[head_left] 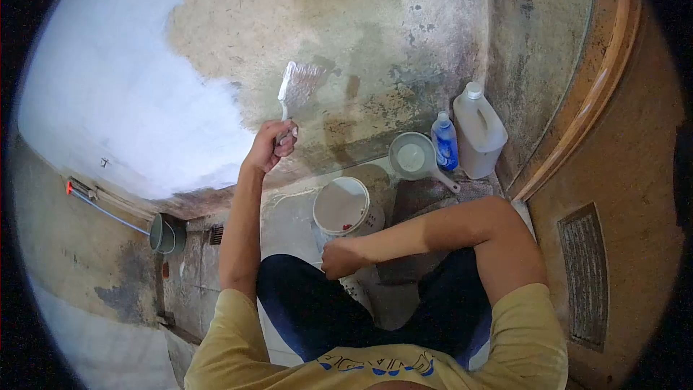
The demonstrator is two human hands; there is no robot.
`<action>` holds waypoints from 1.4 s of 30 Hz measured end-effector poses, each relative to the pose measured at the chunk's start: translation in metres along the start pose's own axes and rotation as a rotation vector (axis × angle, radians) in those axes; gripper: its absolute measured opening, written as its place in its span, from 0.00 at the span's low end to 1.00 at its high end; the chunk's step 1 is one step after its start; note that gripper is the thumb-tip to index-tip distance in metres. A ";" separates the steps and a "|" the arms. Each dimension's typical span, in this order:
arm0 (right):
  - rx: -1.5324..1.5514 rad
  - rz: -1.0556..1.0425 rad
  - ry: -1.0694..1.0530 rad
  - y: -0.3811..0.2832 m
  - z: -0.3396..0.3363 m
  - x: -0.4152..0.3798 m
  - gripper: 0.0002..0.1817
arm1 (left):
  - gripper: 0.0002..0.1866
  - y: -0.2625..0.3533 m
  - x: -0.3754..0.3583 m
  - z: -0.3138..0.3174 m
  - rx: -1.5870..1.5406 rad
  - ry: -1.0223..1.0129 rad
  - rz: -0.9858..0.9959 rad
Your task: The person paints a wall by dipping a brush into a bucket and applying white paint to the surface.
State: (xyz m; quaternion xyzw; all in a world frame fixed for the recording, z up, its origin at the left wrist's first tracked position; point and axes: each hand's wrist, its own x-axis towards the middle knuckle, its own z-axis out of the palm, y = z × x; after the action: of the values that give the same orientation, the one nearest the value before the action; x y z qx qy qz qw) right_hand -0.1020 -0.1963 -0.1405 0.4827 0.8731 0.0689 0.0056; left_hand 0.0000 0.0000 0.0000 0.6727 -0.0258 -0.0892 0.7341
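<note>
My left hand [272, 146] is closed round the handle of a flat paintbrush [299, 81], held up in front of the wall. The brush has a white edge and bristles coated in whitish paint. Behind it the wall [274, 14] is bare and stained, with a white painted area [130, 65] to the left. My right hand [342, 257] is a closed fist, low beside a white bucket [375, 218] containing pale paint. What that fist holds, if anything, is hidden. Just below it shows part of a whitish object I cannot make out.
Right of the bucket stand a grey dipper [445, 179] with white liquid, a blue-labelled bottle [445, 146] and a translucent jug [479, 137]. A dark bucket [170, 234] and a long-handled tool [108, 207] are at left. A wooden frame edge [588, 112] rises at right.
</note>
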 end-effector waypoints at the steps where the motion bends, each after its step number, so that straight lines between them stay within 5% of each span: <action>1: 0.000 0.002 -0.005 -0.001 0.002 0.003 0.06 | 0.16 0.005 -0.003 0.004 0.074 0.062 0.015; 10: 0.024 0.019 0.049 0.004 0.007 0.011 0.06 | 0.15 0.080 0.034 0.102 0.526 0.239 0.292; 22: -0.063 -0.093 -0.004 0.021 0.011 0.021 0.06 | 0.22 0.283 0.145 0.218 1.170 0.267 0.768; 31: -0.041 -0.034 0.221 0.035 0.029 0.016 0.06 | 0.20 0.358 0.190 0.279 1.416 0.316 0.701; 42: -0.064 0.033 0.159 0.031 0.029 0.004 0.06 | 0.20 0.376 0.192 0.262 1.519 0.380 0.650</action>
State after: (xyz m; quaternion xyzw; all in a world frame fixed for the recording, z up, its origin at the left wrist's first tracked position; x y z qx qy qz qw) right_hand -0.0760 -0.1729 -0.1650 0.4896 0.8600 0.1348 -0.0495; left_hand 0.1832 -0.2598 0.3816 0.9458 -0.1468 0.2824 0.0640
